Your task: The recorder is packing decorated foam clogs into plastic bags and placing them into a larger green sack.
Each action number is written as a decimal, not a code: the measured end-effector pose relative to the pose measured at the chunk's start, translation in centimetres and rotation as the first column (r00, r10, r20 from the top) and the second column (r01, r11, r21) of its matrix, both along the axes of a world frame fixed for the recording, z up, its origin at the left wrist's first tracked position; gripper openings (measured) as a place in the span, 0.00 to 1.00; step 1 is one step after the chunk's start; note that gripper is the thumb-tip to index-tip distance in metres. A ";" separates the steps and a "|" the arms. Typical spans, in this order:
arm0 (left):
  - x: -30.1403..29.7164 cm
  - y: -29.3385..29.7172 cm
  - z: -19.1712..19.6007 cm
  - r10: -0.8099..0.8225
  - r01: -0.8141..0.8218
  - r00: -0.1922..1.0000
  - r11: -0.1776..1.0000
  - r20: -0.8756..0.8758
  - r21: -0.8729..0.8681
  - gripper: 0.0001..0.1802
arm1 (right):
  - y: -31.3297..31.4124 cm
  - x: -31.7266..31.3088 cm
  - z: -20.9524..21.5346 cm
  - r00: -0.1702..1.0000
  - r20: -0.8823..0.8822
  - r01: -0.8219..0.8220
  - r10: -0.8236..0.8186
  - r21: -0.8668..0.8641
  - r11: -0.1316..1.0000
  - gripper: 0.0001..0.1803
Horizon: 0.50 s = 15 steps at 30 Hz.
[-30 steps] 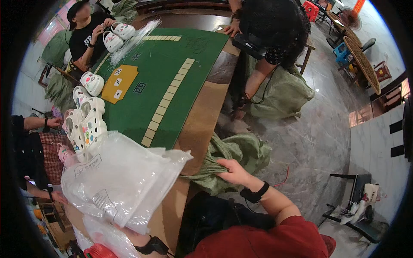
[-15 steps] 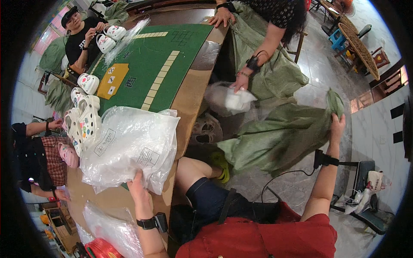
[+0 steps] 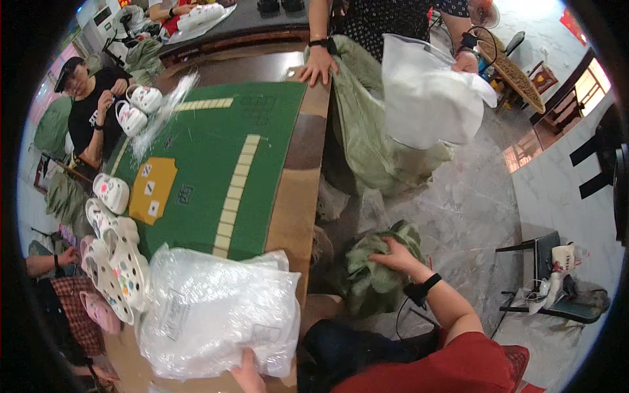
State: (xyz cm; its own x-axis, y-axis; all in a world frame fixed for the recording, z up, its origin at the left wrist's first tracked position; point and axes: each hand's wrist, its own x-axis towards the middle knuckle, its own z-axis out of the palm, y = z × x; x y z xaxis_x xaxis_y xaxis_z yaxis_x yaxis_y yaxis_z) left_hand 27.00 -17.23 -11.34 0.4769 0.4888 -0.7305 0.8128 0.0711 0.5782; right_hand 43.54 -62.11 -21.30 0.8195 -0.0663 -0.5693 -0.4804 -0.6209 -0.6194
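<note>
Plastic bag (image 3: 219, 318) lies flat across the table's near edge (image 3: 298, 216), long axis left-right, left hand (image 3: 247, 373) gripping its lower rim; right hand (image 3: 393, 254) reaches down, clutching the green sack (image 3: 370, 275).

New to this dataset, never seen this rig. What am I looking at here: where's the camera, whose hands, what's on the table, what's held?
There is no machine: a person wears a fisheye camera on the head, looking down, so edges bend. Their left hand grips the near edge of a clear plastic bag lying on the table, which has a green mat. Their right hand clutches a green sack down by the floor. White clogs line the table's left side. Across, another person holds up a white bag.
</note>
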 end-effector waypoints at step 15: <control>2.4 -0.1 0.3 0.266 -0.260 0.961 0.963 0.077 -0.074 0.29 | -13.4 -7.7 7.1 0.789 -0.607 -0.283 -0.092 -0.492 0.823 0.27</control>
